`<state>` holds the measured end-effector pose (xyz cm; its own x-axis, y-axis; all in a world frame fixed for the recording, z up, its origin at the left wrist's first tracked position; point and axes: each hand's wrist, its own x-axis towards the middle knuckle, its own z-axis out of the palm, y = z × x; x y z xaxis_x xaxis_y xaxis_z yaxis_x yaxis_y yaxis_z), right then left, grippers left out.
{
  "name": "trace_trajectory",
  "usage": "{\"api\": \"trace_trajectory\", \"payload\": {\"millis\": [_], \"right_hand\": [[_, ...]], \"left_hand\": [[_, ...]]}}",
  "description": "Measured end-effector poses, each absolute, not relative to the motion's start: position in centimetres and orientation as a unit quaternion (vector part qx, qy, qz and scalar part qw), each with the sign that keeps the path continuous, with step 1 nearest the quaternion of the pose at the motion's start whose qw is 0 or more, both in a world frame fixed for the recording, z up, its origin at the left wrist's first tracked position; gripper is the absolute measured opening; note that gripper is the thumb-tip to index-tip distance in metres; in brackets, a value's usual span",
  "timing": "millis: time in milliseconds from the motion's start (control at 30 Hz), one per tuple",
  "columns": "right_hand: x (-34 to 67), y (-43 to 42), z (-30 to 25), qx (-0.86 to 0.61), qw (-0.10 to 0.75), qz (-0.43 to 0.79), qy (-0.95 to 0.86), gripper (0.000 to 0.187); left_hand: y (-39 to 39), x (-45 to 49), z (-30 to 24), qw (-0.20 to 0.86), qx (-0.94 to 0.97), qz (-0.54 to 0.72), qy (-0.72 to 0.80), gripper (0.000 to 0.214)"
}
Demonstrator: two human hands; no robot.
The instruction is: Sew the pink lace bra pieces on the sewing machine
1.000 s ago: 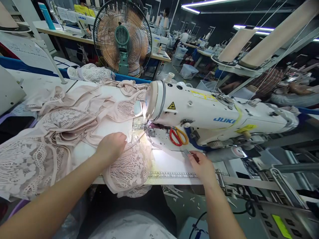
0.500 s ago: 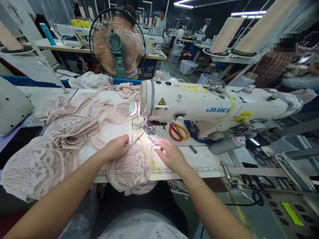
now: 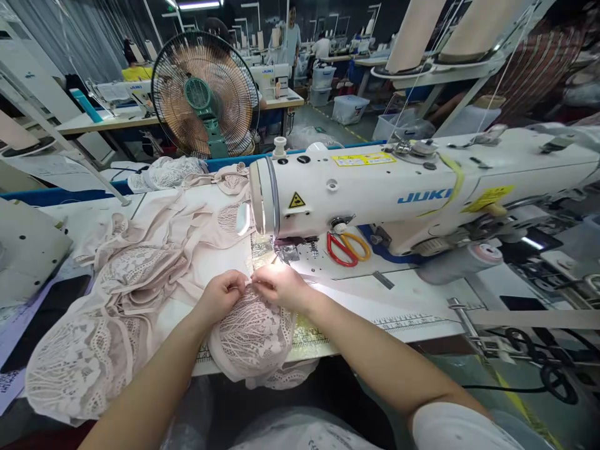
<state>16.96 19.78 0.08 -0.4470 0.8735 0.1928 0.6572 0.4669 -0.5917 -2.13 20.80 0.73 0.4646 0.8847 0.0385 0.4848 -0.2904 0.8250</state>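
A pale pink lace bra [image 3: 255, 331] lies at the table's front edge, its cup hanging partly over it. My left hand [image 3: 222, 297] is closed on the upper edge of the bra, finger and thumb pinched together. Right beside it, my right hand [image 3: 281, 289] pinches the same edge, the fingertips of both hands nearly touching. Just beyond them is the lit needle area of a white sewing machine [image 3: 319, 194]. My right hand partly hides the fabric strip that leads toward the needle.
More pink lace bras [image 3: 135, 269] are heaped on the left of the table. Scissors [image 3: 344, 249] with red and orange handles lie under the machine arm. A grey thread cone [image 3: 459, 262] rests at the right. Behind the table stands a fan [image 3: 204, 97]; people are farther back.
My right hand has moved left from beside the needle area to the bra's edge, meeting my left hand. The camera view has shifted slightly.
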Motion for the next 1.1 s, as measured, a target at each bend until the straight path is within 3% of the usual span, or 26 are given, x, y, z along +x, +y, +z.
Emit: {"api": "trace_trajectory", "payload": {"millis": [100,333,500,700,900,1100], "right_hand": [[17.4,19.9,0.4,-0.458,0.244,0.248,-0.818,0.009],[17.4,20.1,0.4,-0.494,0.227,0.280,-0.792,0.010],[17.5,20.3,0.7,-0.492,0.204,0.284,-0.797,0.014],[16.6,19.8,0.9,-0.496,0.195,0.231,-0.814,0.012],[16.3,19.1,0.9,-0.504,0.258,0.221,-0.794,0.009],[18.1,19.2,2.0,-0.474,0.387,0.393,-0.686,0.014]], "left_hand": [[20.5,-2.2,0.4,0.377,0.777,0.261,0.431,0.012],[19.9,-1.8,0.9,0.239,0.865,0.216,0.385,0.024],[19.3,-1.1,1.2,0.341,0.762,0.181,0.521,0.023],[19.2,-0.7,1.1,0.358,0.737,0.162,0.549,0.018],[19.1,-0.6,1.1,0.303,0.784,0.184,0.509,0.019],[19.1,-0.8,1.1,0.312,0.758,0.181,0.544,0.015]]}}
